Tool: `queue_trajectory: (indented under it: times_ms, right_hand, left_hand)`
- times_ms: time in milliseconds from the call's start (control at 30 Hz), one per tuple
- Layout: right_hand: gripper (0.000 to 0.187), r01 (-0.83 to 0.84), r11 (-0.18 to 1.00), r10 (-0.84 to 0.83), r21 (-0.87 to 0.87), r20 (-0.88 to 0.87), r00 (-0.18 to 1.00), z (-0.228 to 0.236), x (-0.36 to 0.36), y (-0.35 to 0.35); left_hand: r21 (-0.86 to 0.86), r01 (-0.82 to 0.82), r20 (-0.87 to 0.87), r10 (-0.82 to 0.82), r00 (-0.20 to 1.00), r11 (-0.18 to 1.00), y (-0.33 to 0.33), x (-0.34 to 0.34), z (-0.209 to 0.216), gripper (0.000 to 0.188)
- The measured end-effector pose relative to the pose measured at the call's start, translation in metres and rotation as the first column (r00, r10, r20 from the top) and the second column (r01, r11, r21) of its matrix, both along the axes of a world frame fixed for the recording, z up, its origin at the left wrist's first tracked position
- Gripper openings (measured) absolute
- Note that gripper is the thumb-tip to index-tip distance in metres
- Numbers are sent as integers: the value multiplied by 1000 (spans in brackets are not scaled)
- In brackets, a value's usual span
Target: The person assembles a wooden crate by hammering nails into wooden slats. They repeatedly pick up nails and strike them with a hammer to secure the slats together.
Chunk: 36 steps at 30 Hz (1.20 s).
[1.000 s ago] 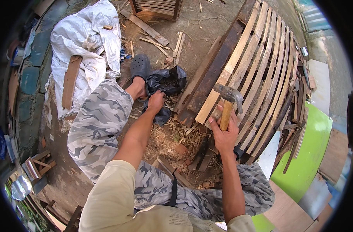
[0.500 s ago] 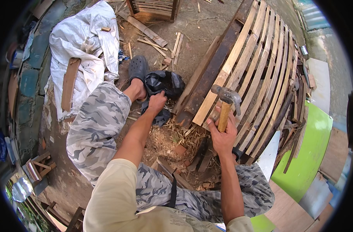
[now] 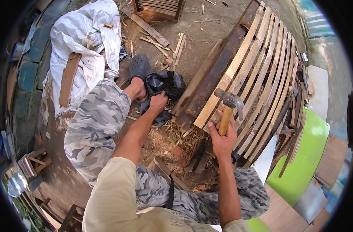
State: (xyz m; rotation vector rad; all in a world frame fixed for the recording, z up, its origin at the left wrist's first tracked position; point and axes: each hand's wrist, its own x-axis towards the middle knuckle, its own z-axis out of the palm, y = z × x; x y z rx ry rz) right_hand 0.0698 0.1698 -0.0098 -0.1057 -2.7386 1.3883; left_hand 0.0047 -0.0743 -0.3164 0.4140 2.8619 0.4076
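My right hand (image 3: 224, 140) is closed around the wooden handle of a claw hammer (image 3: 225, 120), whose metal head points up over the slats. Under that hand lies the near end of a slatted wooden panel (image 3: 257, 73), with light strips set apart across dark beams. My left hand (image 3: 158, 102) reaches down to a crumpled black plastic bag (image 3: 169, 83) beside my grey clog (image 3: 138, 67). Its fingers are closed at the bag's opening edge and partly sunk in it. Whatever they may have inside the bag is hidden.
A white sheet (image 3: 87, 38) with a wooden board (image 3: 69, 79) on it lies at the left. Scrap sticks (image 3: 179, 44) litter the ground ahead, near another slatted wooden piece (image 3: 158, 8). A green panel (image 3: 306, 154) leans at the right; sawdust (image 3: 155, 143) covers the ground between my legs.
The view has shifted slightly. My left hand stays at the black bag, and my right hand still grips the hammer over the slats.
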Motion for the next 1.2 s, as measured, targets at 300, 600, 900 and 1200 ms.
queue_trajectory:
  times_ms: [300,600,900,1200]
  right_hand:
    - [26,-6,1000,7,20,-74,997,3,-2,-4]
    - [23,-49,997,57,65,-124,991,-5,-4,5]
    - [23,-49,999,48,-4,-162,986,-2,-6,-1]
    - [27,-18,999,21,31,-90,996,-2,-3,-1]
  left_hand:
    - [-42,-45,-35,44,998,998,8,11,1,16]
    - [393,-120,-133,186,973,911,-3,27,53,16]
    - [322,-366,9,383,924,873,7,-45,58,15]
    - [281,-593,253,538,804,755,-11,-52,28,28]
